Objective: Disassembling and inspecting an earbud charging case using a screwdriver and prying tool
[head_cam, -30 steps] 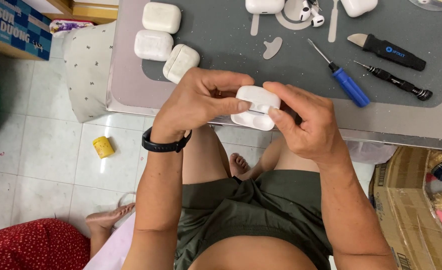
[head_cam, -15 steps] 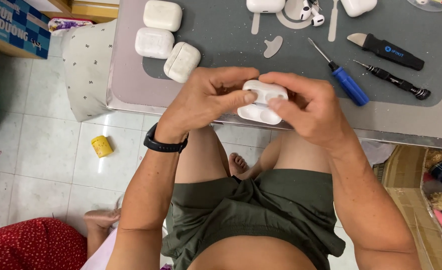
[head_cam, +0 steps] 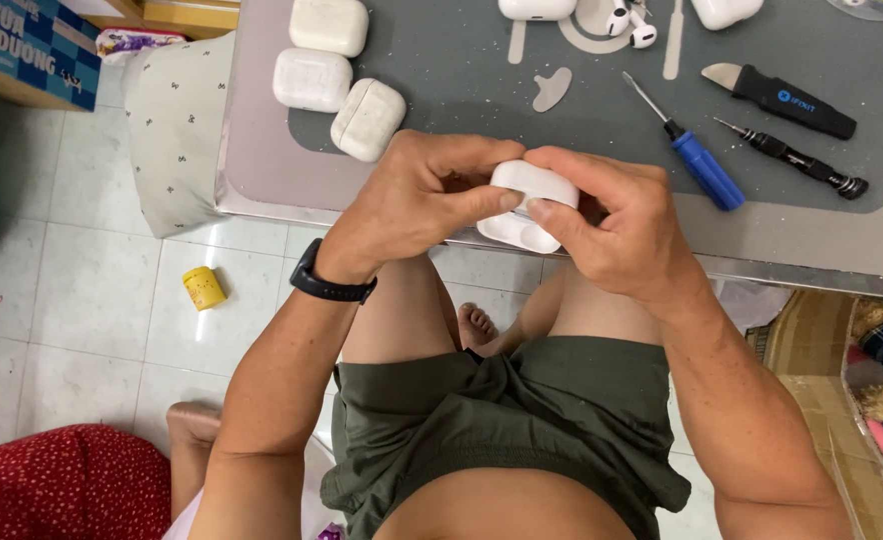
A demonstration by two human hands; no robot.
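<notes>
— Earbud case (head_cam: 530, 205), white and rounded, sits pinched between both hands just in front of the counter (head_cam: 262, 190) edge, above the person's knees. Who has the main grip?

— Both share it. The left hand (head_cam: 424, 195) closes on it from the side, thumb tip pressed on the near face and a black watch (head_cam: 330, 285) on the wrist. The right hand (head_cam: 617, 225) wraps the other end, fingers curled over the top, thumb underneath. Held like that, in the air and close to the body, the case is steady for fingertip work; that is my reading.

— Is it open?

— I think the lid is tipped up a little, but the fingers hide the seam, so I cannot be sure.

— And beyond the hands?

— On the grey mat (head_cam: 462, 100), three more white cases (head_cam: 337, 70) are grouped at the left, apart from the tools. To the right lie a blue-handled screwdriver (head_cam: 692, 155), a thin black screwdriver (head_cam: 797, 158) and a black pry tool (head_cam: 782, 100), all within easy reach of the right hand. Farther back are a small grey pick (head_cam: 553, 90) and loose white earbuds (head_cam: 630, 20).

— Off the counter?

— A patterned cushion (head_cam: 172, 130) leans at its left side, and a small yellow jar (head_cam: 203, 288) stands on the tiled floor (head_cam: 72, 320).
</notes>
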